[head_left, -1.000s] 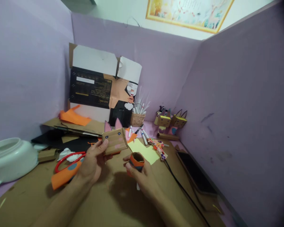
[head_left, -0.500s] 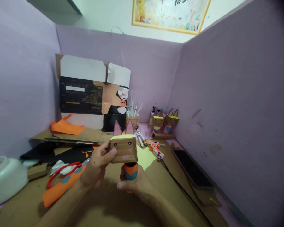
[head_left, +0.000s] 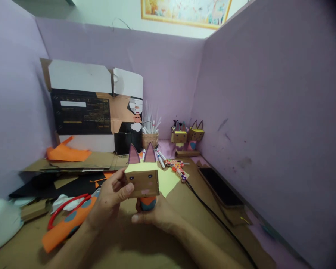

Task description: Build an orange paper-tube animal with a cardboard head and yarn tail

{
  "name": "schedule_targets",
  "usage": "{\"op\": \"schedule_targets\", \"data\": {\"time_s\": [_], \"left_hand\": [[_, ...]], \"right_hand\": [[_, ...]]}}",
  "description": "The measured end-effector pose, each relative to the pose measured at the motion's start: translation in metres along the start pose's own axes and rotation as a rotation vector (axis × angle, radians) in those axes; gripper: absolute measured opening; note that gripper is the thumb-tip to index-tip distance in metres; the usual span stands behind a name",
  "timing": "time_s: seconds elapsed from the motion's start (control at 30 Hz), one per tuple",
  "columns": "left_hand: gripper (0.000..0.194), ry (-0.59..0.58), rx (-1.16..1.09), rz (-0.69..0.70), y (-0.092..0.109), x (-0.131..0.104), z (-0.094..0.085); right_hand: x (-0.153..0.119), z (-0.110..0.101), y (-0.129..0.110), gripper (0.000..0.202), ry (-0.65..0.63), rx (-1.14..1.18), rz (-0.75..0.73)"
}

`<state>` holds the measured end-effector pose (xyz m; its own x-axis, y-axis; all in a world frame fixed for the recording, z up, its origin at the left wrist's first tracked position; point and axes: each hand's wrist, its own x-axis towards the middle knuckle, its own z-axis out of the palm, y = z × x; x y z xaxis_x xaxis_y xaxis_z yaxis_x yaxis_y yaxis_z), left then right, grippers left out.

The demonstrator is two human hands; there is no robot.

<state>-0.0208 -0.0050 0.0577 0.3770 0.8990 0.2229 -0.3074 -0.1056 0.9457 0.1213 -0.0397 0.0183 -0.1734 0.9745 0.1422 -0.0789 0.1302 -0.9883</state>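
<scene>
Brown cardboard makes the little head (head_left: 142,185), and our left hand (head_left: 109,196) has it pinched at one side, with the thumb (head_left: 126,191) on the front. Our right hand (head_left: 159,215) is wrapped around the orange and blue tube (head_left: 148,204), just under the head. Both things are up above the desk (head_left: 145,243). The head hides the top of the tube, so we can't tell if they touch.

To do this well, we think we should keep the tube straight up and the head flat, with its middle over the tube. We should squeeze softly, since the tube might bend. We should keep our hands off the pointy ears (head_left: 149,154) because they look thin. The two dolls (head_left: 180,137) at the back can show us how a head sits.
</scene>
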Motion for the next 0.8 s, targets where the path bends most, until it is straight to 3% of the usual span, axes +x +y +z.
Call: {"op": "schedule_targets", "data": {"time_s": [0.17,0.37,0.47,0.57,0.73,0.8], "left_hand": [[0.046,-0.038,0.103,-0.023,0.0,0.0,-0.003],[0.049,-0.017,0.122,-0.044,0.004,0.001,0.002],[0.051,-0.072,0.139,-0.008,0.003,-0.003,0.005],[0.059,-0.04,0.196,0.06,0.002,-0.007,0.005],[0.063,-0.073,0.27,0.035,0.005,-0.01,0.003],[0.06,-0.085,0.294,0.042,0.007,-0.01,0.002]], "right_hand": [[0.001,0.001,0.007,0.028,0.0,0.12,0.086],[0.0,0.001,0.006,0.025,0.03,0.079,0.093],[-0.002,0.0,0.008,0.019,0.081,-0.024,0.09],[-0.003,-0.003,0.018,0.031,0.105,-0.152,0.028],[-0.001,-0.013,0.046,0.028,0.158,-0.413,-0.019],[0.002,-0.019,0.054,0.024,0.161,-0.476,-0.118]]}}
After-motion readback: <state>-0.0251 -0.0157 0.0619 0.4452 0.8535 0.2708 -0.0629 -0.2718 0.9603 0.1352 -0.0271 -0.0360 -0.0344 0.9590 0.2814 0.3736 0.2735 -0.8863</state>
